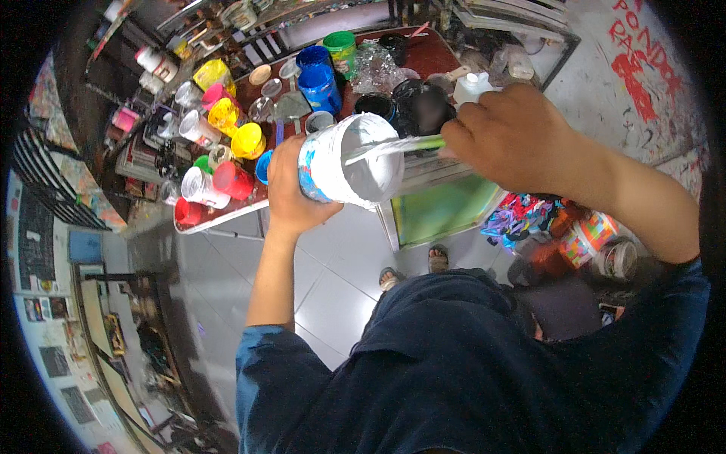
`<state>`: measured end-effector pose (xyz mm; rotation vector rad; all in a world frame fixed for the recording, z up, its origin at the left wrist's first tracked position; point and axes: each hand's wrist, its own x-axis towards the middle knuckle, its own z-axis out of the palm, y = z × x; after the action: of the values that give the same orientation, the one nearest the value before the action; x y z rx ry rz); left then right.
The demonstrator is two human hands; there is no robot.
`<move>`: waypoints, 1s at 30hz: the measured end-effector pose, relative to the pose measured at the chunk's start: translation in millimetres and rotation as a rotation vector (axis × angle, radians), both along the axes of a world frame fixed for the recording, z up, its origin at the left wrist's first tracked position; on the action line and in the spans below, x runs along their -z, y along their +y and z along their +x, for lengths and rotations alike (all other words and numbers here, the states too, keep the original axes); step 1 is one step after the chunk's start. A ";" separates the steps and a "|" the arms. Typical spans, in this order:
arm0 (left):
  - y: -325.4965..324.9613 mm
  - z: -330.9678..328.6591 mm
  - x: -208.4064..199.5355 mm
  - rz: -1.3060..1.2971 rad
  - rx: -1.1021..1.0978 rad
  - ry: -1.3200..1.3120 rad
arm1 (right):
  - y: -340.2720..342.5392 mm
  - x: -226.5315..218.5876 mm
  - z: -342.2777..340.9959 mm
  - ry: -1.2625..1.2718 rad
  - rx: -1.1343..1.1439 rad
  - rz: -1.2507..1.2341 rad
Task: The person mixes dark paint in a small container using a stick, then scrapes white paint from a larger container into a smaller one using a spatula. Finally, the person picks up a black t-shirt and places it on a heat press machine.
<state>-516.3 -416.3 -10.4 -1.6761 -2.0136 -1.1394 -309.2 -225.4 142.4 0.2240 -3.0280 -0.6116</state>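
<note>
The left hand (293, 185) grasps a white tub (321, 165), its fingers and thumb spread wide around the closed end. The tub is tilted, its mouth turned toward the right hand (505, 138), and it seems to be held up in front of the table (427, 54), at the middle of the view. White paint coats the rim and the inner wall.

The right hand is curled in a tight grip on a stick (432, 142), whose green end shows beside the fingers. The rest of the stick is smeared white and reaches past the rim into the tub's mouth. The two hands are well apart, with the tub and the visible length of stick between them.

On the left, the table's pale near edge shows below a red cup (233, 180) and a white cup (204, 188); in the middle the tub and left hand cover part of it. Beyond the tub, the table is crowded: a blue tub (320, 89), a black tub (375, 107) and a yellow cup (248, 141) leave little gap. A white jug (472, 88) appears close to the right hand's fingers. Below the tub lies open tiled floor (321, 276), bounded on the right by a green framed screen (446, 210), with a pile of rags (522, 219) beyond it.
</note>
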 end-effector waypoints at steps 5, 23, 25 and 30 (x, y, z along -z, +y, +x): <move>0.3 4.8 1.6 0.007 0.006 -0.045 | 7.7 7.7 5.8 0.119 -0.090 0.068; -12.3 5.5 27.6 0.070 -0.260 -0.251 | 64.8 43.5 65.4 -0.194 0.813 -1.659; -3.3 2.9 31.7 0.094 -0.206 -0.351 | 57.2 57.1 70.2 -0.131 0.750 -1.771; 15.4 12.7 24.8 0.143 -0.209 -0.523 | 33.1 81.3 53.3 0.402 0.135 -0.711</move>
<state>-503.7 -400.9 -35.2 -1.1439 -2.2609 -1.7261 -255.9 -192.4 61.0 -0.1221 -2.6599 0.3901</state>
